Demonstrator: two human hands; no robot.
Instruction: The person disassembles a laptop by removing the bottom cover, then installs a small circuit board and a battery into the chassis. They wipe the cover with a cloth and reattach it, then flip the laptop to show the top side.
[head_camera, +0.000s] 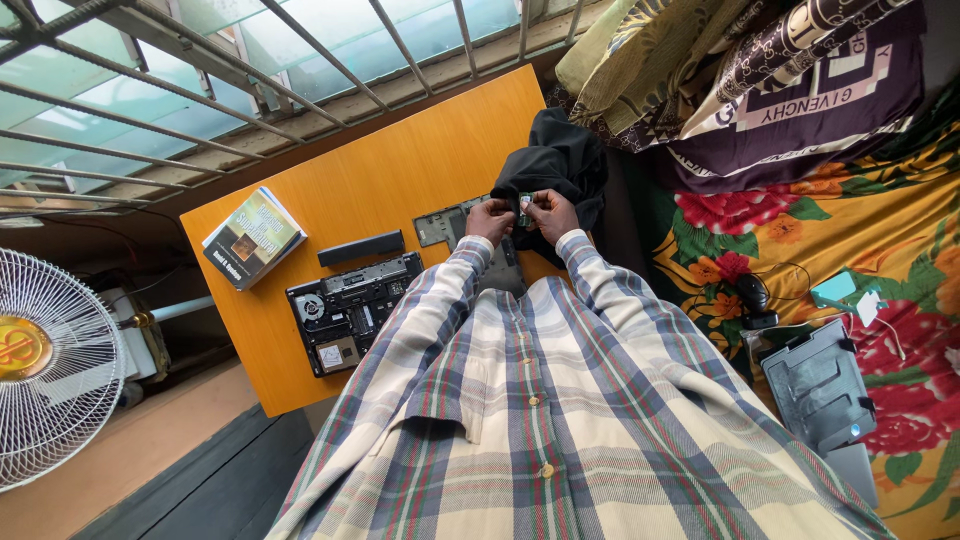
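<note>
both hands are raised together over the far edge of an orange table (400, 170); the left hand (489, 218) and the right hand (552, 212) pinch a small green part (524, 205) between their fingertips, fingers curled in tight around it, thumbs on top; it looks like a little circuit card, though it is too small to tell more; it sits in the air between the two hands, just above a grey cover panel (445, 226) lying flat on the table and in front of a crumpled black cloth (560, 160); both sleeves are plaid, and the plaid shirt (540, 420) fills the lower middle of the view; to the left of the arms lies an opened laptop base (350, 310), its fan and boards bare, partly hidden by the left sleeve; a long black battery (361, 248) lies just beyond it, apart from it; further left, near the table's corner, rests a book (253, 238) with a green and yellow cover; a white standing fan (50, 365) stands off the table at the far left; to the right is a bed with a floral sheet (800, 240), bearing a black mouse (752, 293) and a dark plastic panel (818, 385).
</note>
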